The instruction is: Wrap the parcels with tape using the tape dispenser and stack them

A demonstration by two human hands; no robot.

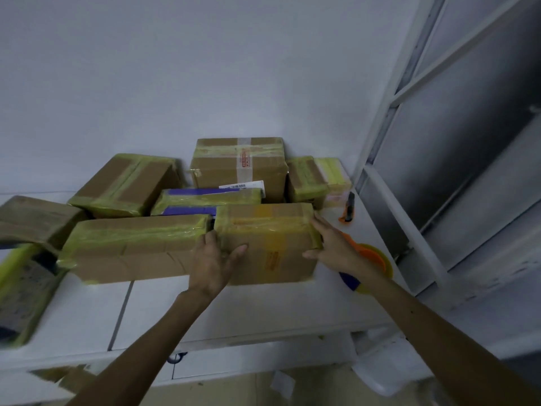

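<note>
A cardboard parcel (269, 244), banded with yellowish tape, sits just right of the middle of the white bench (234, 303), held between both hands. The left grip (215, 259) is at the parcel's 9 o'clock edge: the fingers curl round the left side and the thumb lies spread on the front face. The right grip (330, 244) is at the 3 o'clock edge, with the fingers straight and flat along the right side and the thumb touching the front face near the lower corner.

A long parcel (131, 247) lies at the held parcel's 9 o'clock, touching or almost touching it. A blue parcel (205, 200) sits at 11 o'clock, with a tall parcel (237, 168) behind it against the wall (205, 68). More taped parcels crowd the bench from 9 to 1 o'clock.

The tape dispenser (374, 256), orange with a blue handle, lies on the bench at the parcel's 3 o'clock, partly hidden behind the right wrist. An orange and black knife (349, 208) lies at 2 o'clock, near the bench's edge. A white window frame (409, 98) rises along the right.
</note>
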